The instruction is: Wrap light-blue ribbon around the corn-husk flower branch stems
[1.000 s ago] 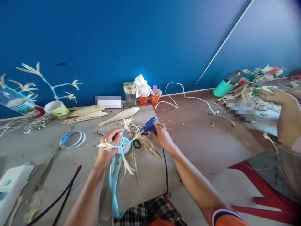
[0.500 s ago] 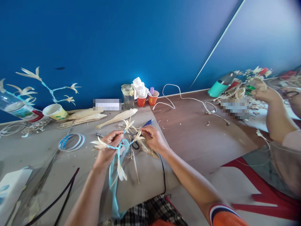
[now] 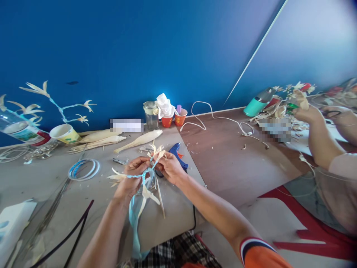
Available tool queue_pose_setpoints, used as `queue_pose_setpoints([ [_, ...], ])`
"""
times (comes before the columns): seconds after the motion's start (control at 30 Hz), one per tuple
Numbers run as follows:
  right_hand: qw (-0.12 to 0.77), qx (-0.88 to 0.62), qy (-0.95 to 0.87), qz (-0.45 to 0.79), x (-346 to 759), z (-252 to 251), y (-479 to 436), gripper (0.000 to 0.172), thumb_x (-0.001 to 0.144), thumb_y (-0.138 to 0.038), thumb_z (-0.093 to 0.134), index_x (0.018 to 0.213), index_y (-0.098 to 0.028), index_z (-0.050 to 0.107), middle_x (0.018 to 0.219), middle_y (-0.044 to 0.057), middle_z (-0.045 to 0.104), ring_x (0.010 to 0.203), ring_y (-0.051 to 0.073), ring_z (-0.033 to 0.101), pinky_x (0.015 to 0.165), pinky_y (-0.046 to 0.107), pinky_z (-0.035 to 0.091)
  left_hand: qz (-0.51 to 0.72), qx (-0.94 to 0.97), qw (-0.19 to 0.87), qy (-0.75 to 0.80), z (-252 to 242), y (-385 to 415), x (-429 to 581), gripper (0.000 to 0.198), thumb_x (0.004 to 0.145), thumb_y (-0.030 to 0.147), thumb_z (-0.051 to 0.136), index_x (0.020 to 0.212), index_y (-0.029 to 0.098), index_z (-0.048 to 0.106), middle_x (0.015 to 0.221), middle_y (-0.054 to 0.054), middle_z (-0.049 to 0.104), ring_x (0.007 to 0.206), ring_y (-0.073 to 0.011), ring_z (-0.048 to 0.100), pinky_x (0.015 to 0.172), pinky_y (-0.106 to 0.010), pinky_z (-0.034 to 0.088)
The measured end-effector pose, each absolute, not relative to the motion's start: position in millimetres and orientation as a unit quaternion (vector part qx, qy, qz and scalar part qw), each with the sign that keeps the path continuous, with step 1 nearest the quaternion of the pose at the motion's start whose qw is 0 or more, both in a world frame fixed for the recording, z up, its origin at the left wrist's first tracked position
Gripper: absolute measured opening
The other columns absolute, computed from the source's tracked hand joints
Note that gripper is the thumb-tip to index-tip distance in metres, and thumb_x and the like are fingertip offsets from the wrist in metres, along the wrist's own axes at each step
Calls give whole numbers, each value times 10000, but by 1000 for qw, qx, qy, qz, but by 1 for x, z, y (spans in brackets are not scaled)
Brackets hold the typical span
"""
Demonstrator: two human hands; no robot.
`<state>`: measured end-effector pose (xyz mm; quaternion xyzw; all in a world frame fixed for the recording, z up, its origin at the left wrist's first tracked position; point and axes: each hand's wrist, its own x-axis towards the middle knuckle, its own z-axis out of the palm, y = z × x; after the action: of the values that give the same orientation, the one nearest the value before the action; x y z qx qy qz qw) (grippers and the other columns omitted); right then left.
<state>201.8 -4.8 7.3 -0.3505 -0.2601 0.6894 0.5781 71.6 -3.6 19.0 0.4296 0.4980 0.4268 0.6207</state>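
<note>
My left hand (image 3: 136, 169) is closed on a small branch (image 3: 134, 176) wrapped in light blue tape, with pale husk flowers at its tips. Beside it, my right hand (image 3: 169, 166) has its fingers pinched at the upper flower (image 3: 157, 152), close to the left fingertips. One flower (image 3: 118, 175) points left and another (image 3: 148, 194) hangs down. A long light blue ribbon (image 3: 135, 230) falls from the branch towards my lap. Just beyond my right hand lies a blue glue gun (image 3: 177, 155); a thin pale strip (image 3: 160, 197) rests on the table below.
Dried husks (image 3: 139, 140), a glass jar (image 3: 151, 115) and red cups (image 3: 167, 121) stand or lie along the wall. Tape rolls (image 3: 83, 169) and a yellow cup (image 3: 64, 133) holding a finished branch are at left. At right, another person's hands (image 3: 306, 111) work near a green bottle (image 3: 258, 103).
My right hand has moved left to meet my left hand at the upper flower. The branch has turned a little, and more of the blue glue gun shows.
</note>
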Motion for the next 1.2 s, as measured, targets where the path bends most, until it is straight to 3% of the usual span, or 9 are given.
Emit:
queue_pose_setpoints([
  [0.13, 600, -366, -244, 669, 199, -1, -4, 322, 562, -340, 792, 581, -170, 519, 462, -87, 386, 416, 31, 281, 423, 204, 203, 407, 507, 563, 511, 5, -1, 72, 275, 677, 387, 682, 844, 168, 675, 640, 13, 606, 491, -85, 480, 465, -210, 382],
  [0.4, 616, -410, -232, 631, 196, -16, 0, 296, 563, -311, 783, 613, -169, 528, 484, -83, 431, 421, 34, 286, 417, 208, 203, 340, 738, 269, 517, -4, -5, 72, 257, 870, 300, 470, 959, 197, 687, 879, -50, 717, 780, -167, 647, 708, -244, 458],
  [0.47, 617, -422, -211, 630, 196, -17, 1, 305, 540, -300, 794, 626, -173, 531, 478, -87, 446, 414, 34, 298, 409, 204, 208, 316, 780, 208, 498, -6, -6, 71, 275, 891, 276, 440, 1004, 194, 677, 920, -73, 715, 810, -175, 653, 709, -242, 451],
  [0.7, 611, -417, -167, 652, 199, -19, 0, 311, 524, -255, 797, 575, -175, 501, 437, -93, 443, 372, 34, 306, 371, 201, 199, 243, 850, 52, 464, -10, -7, 72, 291, 894, 215, 410, 1007, 171, 675, 776, -93, 673, 691, -176, 622, 634, -246, 432],
  [0.77, 602, -413, -160, 664, 200, -17, 0, 298, 541, -231, 785, 565, -175, 493, 426, -95, 431, 361, 32, 294, 368, 201, 194, 262, 840, 75, 469, -10, -7, 72, 287, 883, 217, 422, 1007, 176, 678, 806, -91, 690, 699, -174, 628, 644, -248, 443],
  [0.87, 590, -379, -151, 697, 201, -15, 0, 254, 585, -197, 747, 570, -172, 494, 420, -98, 408, 361, 28, 284, 381, 192, 212, 320, 774, 196, 510, -8, -5, 71, 260, 868, 270, 460, 960, 177, 684, 822, -65, 712, 687, -158, 635, 632, -234, 460],
  [1.0, 548, -319, -150, 759, 206, -14, -1, 72, 679, -201, 644, 708, -147, 607, 541, -40, 558, 414, 46, 377, 427, 190, 292, 376, 657, 353, 550, -1, -3, 69, 262, 833, 363, 520, 905, 157, 665, 707, -26, 682, 557, -125, 575, 517, -213, 438],
  [1.2, 526, -303, -166, 777, 208, -18, -2, 127, 704, -205, 669, 804, -131, 649, 608, -16, 607, 452, 53, 421, 460, 188, 337, 408, 590, 432, 547, 3, -4, 69, 297, 757, 436, 621, 847, 154, 605, 680, -20, 649, 513, -111, 548, 440, -196, 395],
])
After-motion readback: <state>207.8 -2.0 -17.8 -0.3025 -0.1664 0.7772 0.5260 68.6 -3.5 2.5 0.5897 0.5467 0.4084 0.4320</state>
